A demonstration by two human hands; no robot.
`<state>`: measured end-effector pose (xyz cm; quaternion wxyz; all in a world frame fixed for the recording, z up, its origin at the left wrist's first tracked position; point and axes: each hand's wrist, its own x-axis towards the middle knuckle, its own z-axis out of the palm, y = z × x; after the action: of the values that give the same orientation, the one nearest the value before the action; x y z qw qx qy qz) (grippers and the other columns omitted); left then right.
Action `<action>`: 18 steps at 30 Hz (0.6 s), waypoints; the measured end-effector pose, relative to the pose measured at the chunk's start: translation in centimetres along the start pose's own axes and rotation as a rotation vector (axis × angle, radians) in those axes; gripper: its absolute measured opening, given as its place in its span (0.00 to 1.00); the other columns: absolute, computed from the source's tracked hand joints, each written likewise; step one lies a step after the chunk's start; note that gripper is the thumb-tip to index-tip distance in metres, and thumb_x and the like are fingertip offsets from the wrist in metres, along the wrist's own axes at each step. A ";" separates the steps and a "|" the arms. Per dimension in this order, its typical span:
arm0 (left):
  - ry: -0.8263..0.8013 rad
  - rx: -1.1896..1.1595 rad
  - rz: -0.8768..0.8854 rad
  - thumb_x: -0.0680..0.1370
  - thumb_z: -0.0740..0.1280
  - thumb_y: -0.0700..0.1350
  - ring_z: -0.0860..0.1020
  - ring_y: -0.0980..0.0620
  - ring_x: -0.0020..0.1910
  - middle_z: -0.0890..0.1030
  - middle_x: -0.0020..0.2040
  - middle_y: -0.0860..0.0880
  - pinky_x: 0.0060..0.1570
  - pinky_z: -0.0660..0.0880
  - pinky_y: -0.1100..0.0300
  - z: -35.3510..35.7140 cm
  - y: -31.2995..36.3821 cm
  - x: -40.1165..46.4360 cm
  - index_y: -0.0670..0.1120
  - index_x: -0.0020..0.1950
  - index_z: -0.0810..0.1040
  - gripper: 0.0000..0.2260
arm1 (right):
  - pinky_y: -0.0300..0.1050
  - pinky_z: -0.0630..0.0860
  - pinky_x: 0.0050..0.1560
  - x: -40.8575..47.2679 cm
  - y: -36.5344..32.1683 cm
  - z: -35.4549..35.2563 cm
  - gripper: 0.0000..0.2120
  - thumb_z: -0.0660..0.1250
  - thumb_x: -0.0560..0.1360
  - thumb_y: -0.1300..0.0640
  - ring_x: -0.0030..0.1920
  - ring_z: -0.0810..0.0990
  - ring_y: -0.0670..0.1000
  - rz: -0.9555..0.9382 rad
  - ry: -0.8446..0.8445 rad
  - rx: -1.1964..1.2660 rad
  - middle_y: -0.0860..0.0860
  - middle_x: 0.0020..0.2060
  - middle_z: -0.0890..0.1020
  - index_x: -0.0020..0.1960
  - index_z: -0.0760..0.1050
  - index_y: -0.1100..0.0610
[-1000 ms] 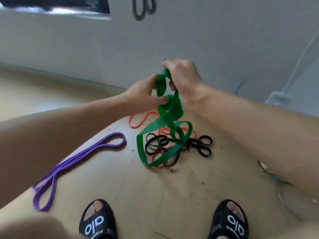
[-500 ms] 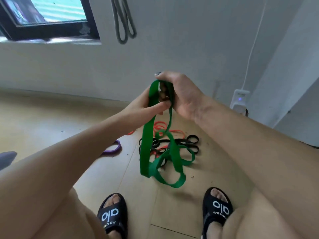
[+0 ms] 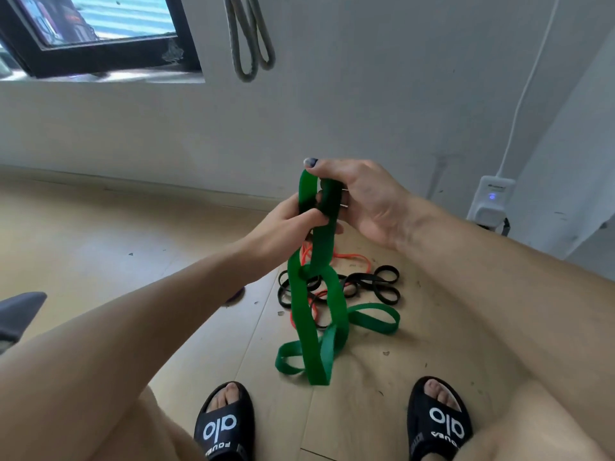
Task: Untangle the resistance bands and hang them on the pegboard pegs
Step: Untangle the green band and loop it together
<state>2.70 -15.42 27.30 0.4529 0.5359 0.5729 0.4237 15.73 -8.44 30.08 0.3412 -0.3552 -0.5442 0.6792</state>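
Up at chest height, my right hand (image 3: pixel 366 197) grips the top of the green band (image 3: pixel 317 294), fingers curled round its folded loop, so the rest can hang free and show me where it crosses itself. My left hand (image 3: pixel 289 221) pinches a strand just below, thumb and fingers closed on it, ready to feed it through. I hold it high so its own weight pulls the twists open; even so the lower loops lie crossed and appear to rest on the floor (image 3: pixel 133 234) between my slippers (image 3: pixel 223 424).

Behind it the black band (image 3: pixel 382 287) and orange band (image 3: pixel 349 257) lie knotted together on the boards, left there so I deal with one at a time. A sliver of purple (image 3: pixel 237 296) peeks out past my left forearm. One grey band (image 3: pixel 249 41) hangs on the wall (image 3: pixel 399 94) above, beside the window (image 3: pixel 100 34); its peg is out of view. I judge the green needs its crossing undone before it goes up there.
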 end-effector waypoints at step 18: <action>-0.227 0.335 -0.085 0.75 0.69 0.51 0.85 0.52 0.49 0.86 0.52 0.49 0.53 0.81 0.53 -1.9 -2.2 1.2 0.52 0.59 0.80 0.13 | 0.41 0.69 0.35 0.2 -0.5 -1.1 0.12 0.75 0.74 0.54 0.30 0.68 0.46 0.037 0.117 0.166 0.48 0.32 0.68 0.54 0.78 0.57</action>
<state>0.34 -14.41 25.50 0.4366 0.6232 0.6028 0.2400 16.57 -7.63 30.37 0.3878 -0.3748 -0.4585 0.7063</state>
